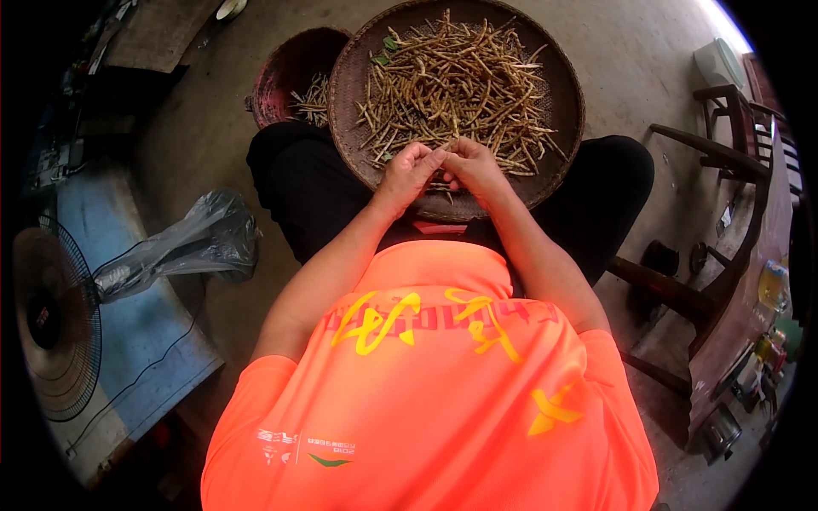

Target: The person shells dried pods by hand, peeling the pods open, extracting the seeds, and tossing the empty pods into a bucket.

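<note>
A wide round woven tray (345, 128) rests over my lap, heaped with brown, dry-looking pods (460, 81). Above the tray's near part, my left hand (413, 175) and my right hand (474, 169) meet at the fingertips. Both hands are closed in a pinch around what looks like one of the thin pods, small and partly hidden by the fingers. A few green leaf bits lie among the pods at the upper left. Beside the tray, on the left, a reddish bucket (274, 81) holds more pods or pod pieces (313, 100).
On the left, a fan (55, 319) and a clear plastic bag (192, 238) are by a blue-white tabletop (162, 358). Wooden chairs (724, 153) and a covered table (733, 315) with bottles stand on the right. A pale bucket (720, 64) is at the upper right.
</note>
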Tool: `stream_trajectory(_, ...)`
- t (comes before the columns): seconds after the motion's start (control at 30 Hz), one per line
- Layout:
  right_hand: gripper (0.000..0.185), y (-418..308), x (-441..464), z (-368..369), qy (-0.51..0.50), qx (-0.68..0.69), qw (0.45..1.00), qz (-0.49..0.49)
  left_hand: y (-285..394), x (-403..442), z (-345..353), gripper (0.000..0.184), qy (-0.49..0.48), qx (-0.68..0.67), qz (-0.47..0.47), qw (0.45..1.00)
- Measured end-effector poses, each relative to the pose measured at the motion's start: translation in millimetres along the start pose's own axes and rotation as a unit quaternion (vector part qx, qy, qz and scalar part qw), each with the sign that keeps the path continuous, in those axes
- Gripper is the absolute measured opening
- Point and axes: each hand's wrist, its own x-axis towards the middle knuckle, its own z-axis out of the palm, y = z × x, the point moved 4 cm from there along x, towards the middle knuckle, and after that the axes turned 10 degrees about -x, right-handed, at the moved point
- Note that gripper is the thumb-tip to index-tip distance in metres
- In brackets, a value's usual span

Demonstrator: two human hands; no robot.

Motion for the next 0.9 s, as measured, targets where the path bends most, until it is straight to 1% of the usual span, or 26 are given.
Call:
stream_trajectory(0.03, 0.012, -1.1, -1.0, 0.0, 0.0, 0.0, 1.0, 0.0, 0.5, 0.3, -1.1, 0.024, 0.0, 0.0, 0.0, 1.0)
stream_trajectory(0.1, 0.012, -2.0, -3.2, 1.0, -0.015, 0.061, 0.998, 0.021, -2.3, 0.5, -3.4, 0.027, -0.004, -0.087, -0.06, 0.994)
stream_trajectory(0.13, 0.012, -4.1, -4.6, 0.9, -0.015, 0.061, 0.998, 0.021, -2.3, 1.3, -3.8, 0.027, -0.004, -0.086, -0.06, 0.994)
stream_trajectory(0.2, 0.01, -4.6, -6.9, 0.7, -0.012, 0.119, 0.991, 0.057, -2.4, 2.7, -3.9, 0.024, -0.011, -0.084, -0.055, 0.995)
stream_trajectory(0.3, 0.008, -1.0, -5.2, -1.7, -0.011, 0.141, 0.988, 0.062, -2.0, 4.3, -2.7, 0.02, -0.022, -0.061, -0.048, 0.997)
stream_trajectory(0.43, 0.009, 3.3, -3.2, -3.5, 0.002, 0.12, 0.991, 0.059, 0.3, 3.6, -0.3, 0.015, -0.027, -0.053, -0.053, 0.997)
stream_trajectory(0.5, 0.009, 2.1, -3.2, -4.2, 0.006, 0.09, 0.995, 0.046, 0.8, 0.9, 1.8, 0.013, -0.036, -0.088, -0.103, 0.99)
stream_trajectory(0.6, 0.009, -1.0, -3.8, -4.2, 0.013, 0.061, 0.997, 0.04, 0.4, 0.7, 0.2, 0.012, -0.036, -0.114, -0.125, 0.985)
stream_trajectory(0.73, 0.009, -1.2, -3.7, -4.4, 0.015, 0.059, 0.998, 0.035, 0.2, 0.3, 0.0, 0.012, -0.028, -0.088, -0.135, 0.986)
stream_trajectory(0.8, 0.009, -0.5, -3.3, -4.2, 0.006, 0.077, 0.996, 0.04, -1.8, 3.5, -1.1, 0.011, -0.018, -0.043, -0.093, 0.995)
stream_trajectory(0.83, 0.009, -0.6, -3.4, -4.1, 0.006, 0.077, 0.996, 0.04, -1.3, 3.6, -1.8, 0.011, -0.018, -0.043, -0.093, 0.995)
stream_trajectory(0.9, 0.009, -1.4, -3.5, -3.7, 0.007, 0.069, 0.997, 0.036, -1.1, 2.8, -2.9, 0.007, -0.017, -0.072, -0.129, 0.989)
